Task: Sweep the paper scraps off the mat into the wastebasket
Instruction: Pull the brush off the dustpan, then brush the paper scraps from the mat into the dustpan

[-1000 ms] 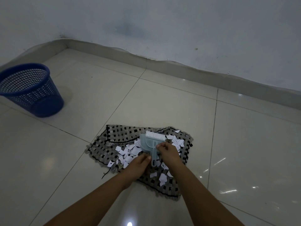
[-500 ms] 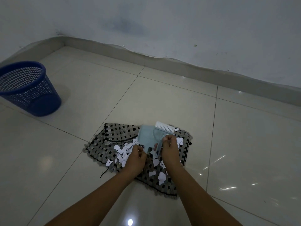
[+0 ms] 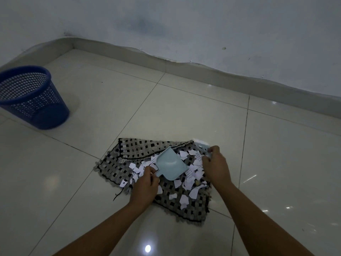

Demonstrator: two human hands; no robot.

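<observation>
A grey and black woven mat lies on the tiled floor, strewn with several white paper scraps. My left hand grips the handle of a light blue dustpan, held tilted over the scraps. My right hand holds a small light blue brush at the mat's far right corner; only its white bristles and part of its body show past my fingers. A blue mesh wastebasket stands at the far left, well apart from the mat.
Glossy cream floor tiles surround the mat. A pale wall with a grey skirting runs along the back and turns a corner behind the wastebasket. A loose black thread trails from the mat's near left edge.
The brush and dustpan, held together before, have come apart: my right hand carried the brush to the right, and my left hand tilted the dustpan over the scraps.
</observation>
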